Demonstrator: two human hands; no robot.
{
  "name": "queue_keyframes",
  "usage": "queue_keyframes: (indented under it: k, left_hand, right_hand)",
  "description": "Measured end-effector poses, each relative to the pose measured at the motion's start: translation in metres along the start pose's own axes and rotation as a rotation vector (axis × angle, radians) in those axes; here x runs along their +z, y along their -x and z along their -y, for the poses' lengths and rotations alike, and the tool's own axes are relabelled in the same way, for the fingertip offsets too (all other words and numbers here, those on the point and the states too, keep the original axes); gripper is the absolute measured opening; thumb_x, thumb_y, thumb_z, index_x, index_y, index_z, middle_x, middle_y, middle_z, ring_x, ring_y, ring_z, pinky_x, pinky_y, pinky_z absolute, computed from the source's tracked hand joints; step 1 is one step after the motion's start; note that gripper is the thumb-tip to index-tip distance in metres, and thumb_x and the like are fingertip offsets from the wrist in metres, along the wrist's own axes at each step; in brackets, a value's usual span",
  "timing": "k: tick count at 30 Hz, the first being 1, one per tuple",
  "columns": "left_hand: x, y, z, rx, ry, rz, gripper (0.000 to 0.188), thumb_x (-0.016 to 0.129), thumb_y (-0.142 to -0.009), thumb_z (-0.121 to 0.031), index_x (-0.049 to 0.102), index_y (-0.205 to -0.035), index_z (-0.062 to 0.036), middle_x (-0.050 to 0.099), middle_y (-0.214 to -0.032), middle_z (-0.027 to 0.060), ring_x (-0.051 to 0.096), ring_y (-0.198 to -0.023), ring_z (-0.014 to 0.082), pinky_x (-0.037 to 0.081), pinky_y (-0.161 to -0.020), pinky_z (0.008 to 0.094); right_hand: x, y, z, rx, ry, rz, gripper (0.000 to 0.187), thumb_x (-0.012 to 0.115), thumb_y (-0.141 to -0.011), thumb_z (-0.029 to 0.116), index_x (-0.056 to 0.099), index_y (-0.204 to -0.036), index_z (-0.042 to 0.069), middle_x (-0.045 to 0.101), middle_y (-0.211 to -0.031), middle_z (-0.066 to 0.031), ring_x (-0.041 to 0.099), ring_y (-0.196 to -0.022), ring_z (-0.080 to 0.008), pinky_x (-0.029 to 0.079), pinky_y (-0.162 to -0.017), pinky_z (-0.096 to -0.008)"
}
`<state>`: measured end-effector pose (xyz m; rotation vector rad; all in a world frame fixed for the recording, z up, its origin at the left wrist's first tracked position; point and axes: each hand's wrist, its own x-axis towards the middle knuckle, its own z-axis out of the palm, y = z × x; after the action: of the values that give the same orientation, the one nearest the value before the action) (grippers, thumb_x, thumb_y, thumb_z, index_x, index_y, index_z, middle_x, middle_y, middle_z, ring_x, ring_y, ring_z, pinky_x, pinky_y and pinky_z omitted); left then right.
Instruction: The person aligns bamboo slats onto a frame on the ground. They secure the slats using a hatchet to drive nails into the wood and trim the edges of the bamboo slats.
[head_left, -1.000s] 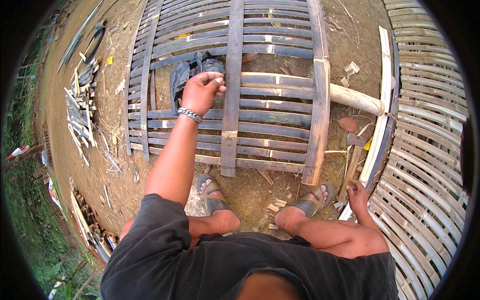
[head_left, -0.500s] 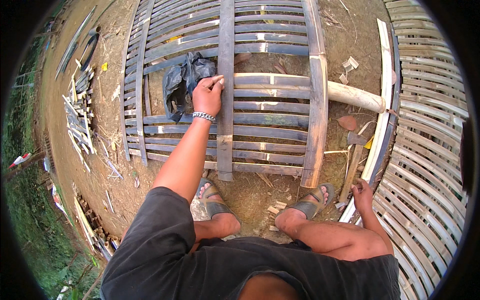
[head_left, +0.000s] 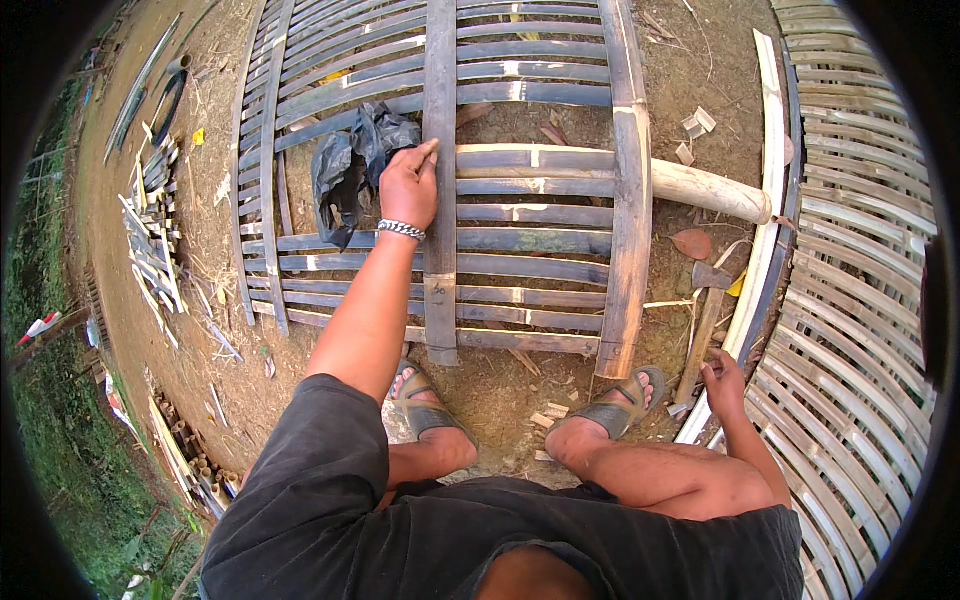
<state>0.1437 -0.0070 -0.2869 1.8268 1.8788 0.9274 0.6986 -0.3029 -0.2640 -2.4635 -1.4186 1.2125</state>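
Bamboo slat (head_left: 440, 180), left hand (head_left: 408, 188) newly pinching.

My left arm is stretched straight out ahead, forearm bare, a metal bracelet (head_left: 401, 229) round the wrist. The left hand (head_left: 408, 186) is knuckles-up, fingers curled loosely, thumb and forefinger pinched together at the tip; what they pinch is too small to tell. My right arm hangs low beside my right knee (head_left: 588, 455), elbow bent, and the right hand (head_left: 724, 379) sits just past that knee, fingers curled downward. Both knees are bent in a squat, feet planted apart.
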Motion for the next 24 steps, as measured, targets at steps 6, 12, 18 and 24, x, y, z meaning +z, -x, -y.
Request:
queue_keyframes:
  k: [6,12,18,24]
  left_hand:
    - [-0.001,0.006,0.0,0.024,-0.022,-0.109,0.027,0.074,-0.09,-0.008,0.075,-0.116,-0.0062,0.076,-0.094,0.012,0.073,-0.084,0.0223,0.056,-0.077,0.0313]
    - [0.011,0.011,0.004,-0.109,0.061,-0.221,0.013,0.078,-0.088,-0.01,0.076,-0.099,-0.0024,0.078,-0.091,0.0094,0.074,-0.081,0.0133,0.057,-0.075,0.0287]
    - [0.018,0.01,0.007,-0.067,0.111,-0.265,0.008,0.079,-0.085,-0.008,0.075,-0.09,-0.0043,0.076,-0.091,0.012,0.074,-0.083,0.0256,0.058,-0.076,0.0352]
    - [0.02,0.011,0.016,-0.011,0.086,-0.269,0.011,0.079,-0.088,-0.009,0.076,-0.096,-0.0023,0.076,-0.089,0.0076,0.07,-0.078,0.0127,0.056,-0.074,0.0284]
  right_hand:
    - [-0.004,-0.002,0.007,-0.01,0.035,0.039,0.033,0.069,-0.092,0.006,0.064,-0.123,-0.003,0.069,-0.091,-0.0119,0.065,-0.08,-0.0187,0.053,-0.074,-0.0325]
    - [-0.006,-0.002,0.019,-0.016,0.056,0.04,0.035,0.071,-0.091,0.008,0.064,-0.123,-0.003,0.069,-0.088,-0.0123,0.065,-0.079,-0.0194,0.053,-0.074,-0.0338]
    - [-0.002,0.001,0.032,0.039,0.063,0.045,0.041,0.074,-0.09,0.011,0.06,-0.126,-0.001,0.068,-0.086,-0.0101,0.066,-0.075,-0.0213,0.053,-0.072,-0.0348]
    - [0.005,0.004,0.072,0.221,0.095,0.056,0.047,0.072,-0.089,0.018,0.053,-0.129,0.0,0.066,-0.095,-0.0146,0.065,-0.085,-0.0272,0.053,-0.078,-0.038]
